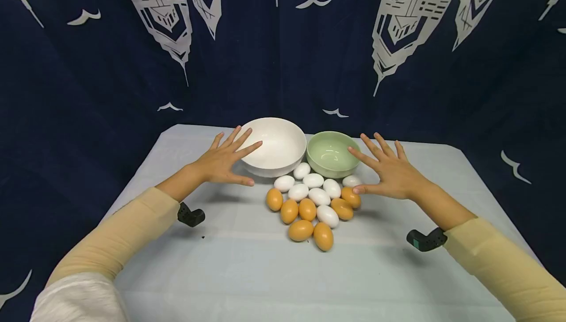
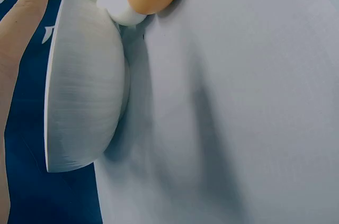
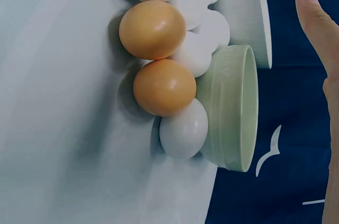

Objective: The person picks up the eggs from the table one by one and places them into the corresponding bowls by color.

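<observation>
My left hand (image 1: 223,161) hovers with spread fingers beside the large white bowl (image 1: 276,145), its fingertips overlapping the bowl's left side in the head view. On the other side my right hand (image 1: 393,170) is held up, fingers spread, near the smaller green bowl (image 1: 331,152). Neither hand holds anything. In front of the bowls several white eggs (image 1: 319,196) and several brown eggs (image 1: 300,230) lie in a loose cluster. Seen from the right wrist, a white egg (image 3: 184,128) lies against the green bowl (image 3: 222,107). The left wrist view shows the white bowl's outer side (image 2: 85,86).
A pale cloth covers the table (image 1: 247,273), and its far edge runs just behind the bowls. Beyond hangs a dark blue curtain (image 1: 283,66) with white prints. Each wrist carries a small black device, such as the left one (image 1: 191,215).
</observation>
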Demonstrator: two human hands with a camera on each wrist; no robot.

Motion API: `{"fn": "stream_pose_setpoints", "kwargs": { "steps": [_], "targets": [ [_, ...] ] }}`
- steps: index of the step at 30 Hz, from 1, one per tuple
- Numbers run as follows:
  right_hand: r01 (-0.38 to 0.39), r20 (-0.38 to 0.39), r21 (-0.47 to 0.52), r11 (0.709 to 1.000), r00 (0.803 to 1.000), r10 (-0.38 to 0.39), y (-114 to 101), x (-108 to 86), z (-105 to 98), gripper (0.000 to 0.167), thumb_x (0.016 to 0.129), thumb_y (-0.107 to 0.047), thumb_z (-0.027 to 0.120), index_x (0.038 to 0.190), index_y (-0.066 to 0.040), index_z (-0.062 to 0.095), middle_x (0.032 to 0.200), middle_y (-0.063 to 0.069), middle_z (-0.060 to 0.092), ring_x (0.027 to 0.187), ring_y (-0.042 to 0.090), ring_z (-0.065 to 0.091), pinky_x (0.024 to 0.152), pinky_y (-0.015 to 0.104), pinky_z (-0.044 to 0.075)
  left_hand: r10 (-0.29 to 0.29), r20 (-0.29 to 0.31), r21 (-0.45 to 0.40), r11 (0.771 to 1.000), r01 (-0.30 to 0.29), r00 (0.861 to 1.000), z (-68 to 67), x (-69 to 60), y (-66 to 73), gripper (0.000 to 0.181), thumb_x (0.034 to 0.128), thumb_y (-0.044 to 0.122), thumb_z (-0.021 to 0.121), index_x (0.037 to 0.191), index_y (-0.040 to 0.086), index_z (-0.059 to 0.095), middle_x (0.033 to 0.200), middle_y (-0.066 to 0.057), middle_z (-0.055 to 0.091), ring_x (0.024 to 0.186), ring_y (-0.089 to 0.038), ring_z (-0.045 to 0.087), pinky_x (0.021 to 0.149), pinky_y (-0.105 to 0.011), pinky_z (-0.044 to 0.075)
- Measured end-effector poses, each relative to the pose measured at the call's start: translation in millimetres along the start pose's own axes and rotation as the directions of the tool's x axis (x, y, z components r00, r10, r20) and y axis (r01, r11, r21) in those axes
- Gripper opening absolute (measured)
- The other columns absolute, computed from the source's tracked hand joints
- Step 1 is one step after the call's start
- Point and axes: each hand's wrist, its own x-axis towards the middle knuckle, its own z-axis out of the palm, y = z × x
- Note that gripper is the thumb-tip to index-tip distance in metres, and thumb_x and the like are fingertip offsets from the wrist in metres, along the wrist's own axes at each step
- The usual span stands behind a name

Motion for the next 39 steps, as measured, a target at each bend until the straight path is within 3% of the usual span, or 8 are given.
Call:
{"fn": "stream_pose_setpoints", "kwargs": {
  "steps": [6, 12, 18, 25, 28, 32, 35, 39],
  "targets": [
    [0.001, -0.02, 0.028, 1.0, 1.0, -0.001, 0.8, -2.0, 5.7, 0.097, 0.081, -0.069, 0.063, 0.157, -0.028, 0.02, 0.163, 0.009, -0.004, 0.146, 0.031, -0.015, 0.11, 0.067, -0.009, -0.006, -0.014, -0.005, 1.0, 0.006, 1.0, 3.3, 0.0, -0.9, 0.103, 0.0774, 0.078, 0.057, 0.157, 0.034, 0.008, 0.162, 0.0, -0.015, 0.143, -0.021, -0.025, 0.113, -0.064, -0.002],
    [0.03, -0.083, 0.138, 0.99, 0.996, -0.018, 0.8, -6.2, 17.4, 0.09, 0.084, -0.06, 0.066, 0.156, -0.025, 0.025, 0.162, 0.013, 0.009, 0.147, 0.038, 0.004, 0.111, 0.068, 0.003, -0.069, -0.106, -0.101, 0.993, 0.058, 0.992, 18.6, -0.8, -3.9, 0.1, 0.0817, 0.074, 0.057, 0.158, 0.03, 0.01, 0.163, -0.006, -0.01, 0.146, -0.028, -0.019, 0.111, -0.067, -0.003],
    [0.023, -0.114, 0.273, 0.962, 0.994, 0.008, 0.8, -12.3, 40.2, 0.08, 0.09, -0.052, 0.064, 0.154, -0.018, 0.029, 0.157, 0.02, 0.022, 0.141, 0.045, 0.02, 0.106, 0.07, 0.019, -0.205, -0.178, -0.278, 0.949, 0.15, 0.962, 44.6, -1.9, -9.8, 0.1, 0.0811, 0.084, 0.04, 0.158, 0.03, 0.008, 0.162, -0.005, -0.012, 0.145, -0.027, -0.019, 0.111, -0.066, -0.003],
    [-0.011, -0.154, 0.397, 0.918, 0.985, 0.079, -3.4, -20.5, 63.5, 0.074, 0.093, -0.045, 0.064, 0.15, -0.009, 0.035, 0.153, 0.02, 0.032, 0.139, 0.044, 0.026, 0.104, 0.07, 0.025, -0.3, -0.233, -0.401, 0.896, 0.19, 0.925, 66.6, -3.3, -11.5, 0.094, 0.0859, 0.077, 0.044, 0.158, 0.028, 0.008, 0.163, -0.01, -0.008, 0.145, -0.025, -0.019, 0.11, -0.069, 0.0],
    [-0.045, -0.186, 0.441, 0.896, 0.973, 0.14, -6.1, -23.3, 71.2, 0.069, 0.093, -0.042, 0.064, 0.147, -0.007, 0.039, 0.146, 0.02, 0.041, 0.133, 0.042, 0.036, 0.101, 0.067, 0.032, -0.347, -0.253, -0.493, 0.849, 0.189, 0.903, 73.7, -1.6, -9.0, 0.092, 0.0883, 0.074, 0.044, 0.158, 0.027, 0.008, 0.162, -0.009, -0.011, 0.146, -0.028, -0.018, 0.109, -0.069, -0.001],
    [-0.062, -0.251, 0.494, 0.867, 0.945, 0.211, -8.5, -24.7, 83.4, 0.059, 0.093, -0.035, 0.066, 0.138, -0.002, 0.048, 0.125, 0.02, 0.056, 0.111, 0.038, 0.054, 0.09, 0.059, 0.045, -0.414, -0.259, -0.618, 0.765, 0.18, 0.873, 83.1, 1.9, -6.1, 0.089, 0.0923, 0.068, 0.044, 0.158, 0.023, 0.005, 0.161, -0.011, -0.016, 0.145, -0.036, -0.015, 0.109, -0.069, -0.004],
    [-0.058, -0.285, 0.527, 0.848, 0.928, 0.241, -9.5, -24.6, 91.5, 0.052, 0.093, -0.028, 0.068, 0.132, 0.001, 0.053, 0.112, 0.018, 0.061, 0.098, 0.035, 0.059, 0.083, 0.053, 0.049, -0.459, -0.259, -0.697, 0.698, 0.165, 0.85, 89.1, 4.6, -5.0, 0.085, 0.095, 0.061, 0.044, 0.158, 0.023, 0.003, 0.16, -0.014, -0.016, 0.145, -0.042, -0.01, 0.109, -0.07, -0.003],
    [-0.049, -0.314, 0.559, 0.827, 0.911, 0.266, -10.8, -23.9, 99.6, 0.045, 0.091, -0.021, 0.071, 0.126, 0.004, 0.057, 0.105, 0.018, 0.064, 0.092, 0.033, 0.061, 0.083, 0.051, 0.05, -0.504, -0.255, -0.779, 0.612, 0.133, 0.825, 94.6, 8.2, -2.4, 0.081, 0.0971, 0.054, 0.046, 0.158, 0.023, 0.003, 0.161, -0.016, -0.011, 0.144, -0.044, -0.006, 0.109, -0.071, 0.0]
  ]
}}
